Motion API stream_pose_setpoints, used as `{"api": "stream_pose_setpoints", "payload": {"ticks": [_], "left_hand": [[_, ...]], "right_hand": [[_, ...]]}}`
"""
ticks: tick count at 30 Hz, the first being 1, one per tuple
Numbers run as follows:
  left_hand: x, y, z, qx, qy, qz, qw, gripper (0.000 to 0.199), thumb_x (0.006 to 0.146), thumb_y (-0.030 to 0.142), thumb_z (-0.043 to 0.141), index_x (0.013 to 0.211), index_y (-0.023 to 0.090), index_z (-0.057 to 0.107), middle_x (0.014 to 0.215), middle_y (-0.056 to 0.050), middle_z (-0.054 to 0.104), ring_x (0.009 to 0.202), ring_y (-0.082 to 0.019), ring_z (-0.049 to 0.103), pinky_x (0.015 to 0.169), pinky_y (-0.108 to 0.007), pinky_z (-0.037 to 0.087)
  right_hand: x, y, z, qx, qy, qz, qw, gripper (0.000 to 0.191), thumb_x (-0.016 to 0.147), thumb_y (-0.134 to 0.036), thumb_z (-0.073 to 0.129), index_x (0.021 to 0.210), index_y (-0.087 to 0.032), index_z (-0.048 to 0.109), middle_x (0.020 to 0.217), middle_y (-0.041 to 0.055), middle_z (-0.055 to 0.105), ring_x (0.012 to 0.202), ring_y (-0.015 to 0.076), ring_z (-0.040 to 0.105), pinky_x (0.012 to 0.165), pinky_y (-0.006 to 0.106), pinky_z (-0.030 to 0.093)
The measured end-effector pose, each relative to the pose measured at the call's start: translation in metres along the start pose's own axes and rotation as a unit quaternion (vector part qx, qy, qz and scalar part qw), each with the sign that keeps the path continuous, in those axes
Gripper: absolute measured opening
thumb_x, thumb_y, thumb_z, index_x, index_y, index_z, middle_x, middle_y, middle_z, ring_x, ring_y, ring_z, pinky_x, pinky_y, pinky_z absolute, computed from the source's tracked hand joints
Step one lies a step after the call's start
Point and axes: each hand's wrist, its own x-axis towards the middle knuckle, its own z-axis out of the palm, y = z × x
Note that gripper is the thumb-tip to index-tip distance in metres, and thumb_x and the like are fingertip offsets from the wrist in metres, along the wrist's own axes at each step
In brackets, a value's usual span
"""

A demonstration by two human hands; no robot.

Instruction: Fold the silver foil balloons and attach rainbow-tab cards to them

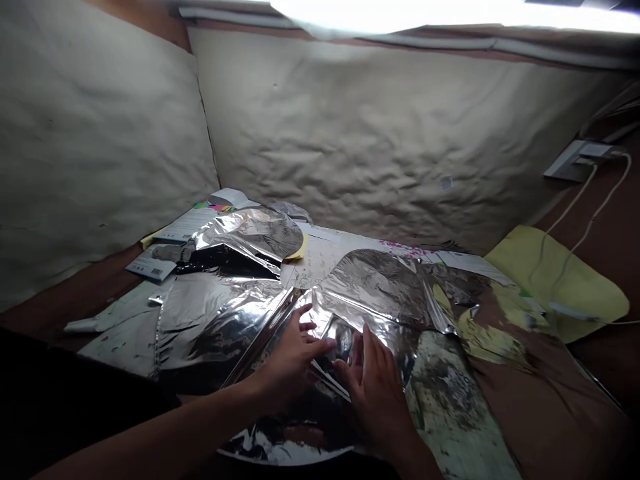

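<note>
A shiny silver foil sheet (pixel 305 407) lies in front of me, its rounded lower edge nearest my body. My left hand (pixel 290 353) is over the sheet, fingers apart and slightly curled, thumb pointing right. Opposite it is my right hand (pixel 375 380), fingers extended and the thumb held away from them. Both hands are at a bright fold in the foil; whether the fingertips touch it I cannot tell. Just beyond them lies another silver foil piece (pixel 375 283) with a rounded top. More wrinkled foil (pixel 220 320) is spread to the left.
Foil with a round end (pixel 260 230) covers the far left, beside printed cards (pixel 150 263). Yellow sheets (pixel 560 280) are on the right. White cables hang from a power outlet (pixel 580 160). Papered walls (pixel 350 133) enclose the worktop, and a bright lamp (pixel 375 17) is overhead.
</note>
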Motion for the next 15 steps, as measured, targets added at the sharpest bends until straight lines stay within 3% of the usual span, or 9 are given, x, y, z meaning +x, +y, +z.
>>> {"api": "stream_pose_setpoints", "payload": {"ticks": [2,4,7,9,11,12,13,15], "left_hand": [[0.014,0.007,0.009,-0.076,0.036,0.000,0.996,0.076,0.085,0.024,0.068,0.148,0.028,0.025,0.139,-0.019,0.043,0.115,-0.024,0.059,0.084,-0.035,0.056],[0.030,0.018,0.012,-0.127,0.036,0.023,0.991,0.079,0.077,0.016,0.074,0.144,0.026,0.034,0.141,-0.018,0.040,0.114,-0.025,0.059,0.085,-0.037,0.056],[0.057,0.037,0.008,-0.164,-0.061,0.073,0.982,0.084,0.067,0.019,0.084,0.140,0.025,0.043,0.139,-0.017,0.041,0.101,-0.023,0.064,0.081,-0.039,0.057],[0.076,0.052,0.003,-0.161,-0.148,0.116,0.969,0.091,0.060,0.022,0.090,0.140,0.026,0.045,0.137,-0.016,0.044,0.093,-0.020,0.065,0.078,-0.039,0.057],[0.095,0.065,0.003,-0.152,-0.199,0.160,0.955,0.098,0.056,0.024,0.093,0.141,0.026,0.045,0.135,-0.016,0.047,0.091,-0.019,0.066,0.080,-0.039,0.057],[0.103,0.069,0.004,-0.154,-0.192,0.175,0.953,0.101,0.054,0.024,0.094,0.142,0.025,0.044,0.135,-0.016,0.047,0.095,-0.021,0.065,0.083,-0.039,0.056],[0.110,0.072,0.006,-0.160,-0.155,0.180,0.958,0.103,0.054,0.026,0.094,0.143,0.024,0.042,0.136,-0.017,0.047,0.100,-0.022,0.065,0.086,-0.038,0.055],[0.116,0.070,0.013,-0.170,-0.053,0.135,0.975,0.101,0.060,0.034,0.092,0.144,0.021,0.039,0.135,-0.019,0.050,0.109,-0.025,0.062,0.085,-0.036,0.055]], "right_hand": [[0.000,0.001,-0.003,0.046,0.028,0.019,0.998,0.076,0.091,-0.053,0.053,0.153,-0.017,0.027,0.143,0.0191,0.049,0.134,0.0364,0.043,0.106,0.058,0.039],[0.006,0.007,-0.015,0.090,0.045,0.041,0.994,0.075,0.090,-0.054,0.056,0.151,-0.018,0.031,0.139,0.0185,0.052,0.131,0.0360,0.045,0.105,0.057,0.040],[0.032,0.025,-0.050,0.179,0.033,0.084,0.980,0.074,0.087,-0.056,0.059,0.147,-0.018,0.039,0.133,0.0178,0.058,0.126,0.0341,0.052,0.103,0.053,0.042],[0.055,0.039,-0.077,0.269,-0.049,0.083,0.958,0.069,0.084,-0.056,0.064,0.140,-0.018,0.050,0.128,0.0151,0.063,0.122,0.0320,0.057,0.101,0.049,0.045],[0.078,0.050,-0.095,0.376,-0.200,0.058,0.903,0.057,0.085,-0.056,0.064,0.125,-0.015,0.063,0.116,0.0126,0.070,0.111,0.0297,0.064,0.097,0.046,0.048],[0.087,0.053,-0.099,0.427,-0.262,0.052,0.864,0.053,0.084,-0.055,0.065,0.115,-0.012,0.068,0.108,0.0118,0.073,0.103,0.0282,0.067,0.093,0.044,0.050],[0.095,0.056,-0.098,0.473,-0.298,0.054,0.827,0.050,0.084,-0.054,0.066,0.106,-0.010,0.071,0.100,0.0114,0.075,0.095,0.0264,0.070,0.090,0.042,0.052],[0.103,0.057,-0.088,0.558,-0.275,0.084,0.779,0.046,0.081,-0.052,0.071,0.096,-0.008,0.071,0.091,0.0110,0.075,0.083,0.0234,0.072,0.083,0.039,0.055]]}}
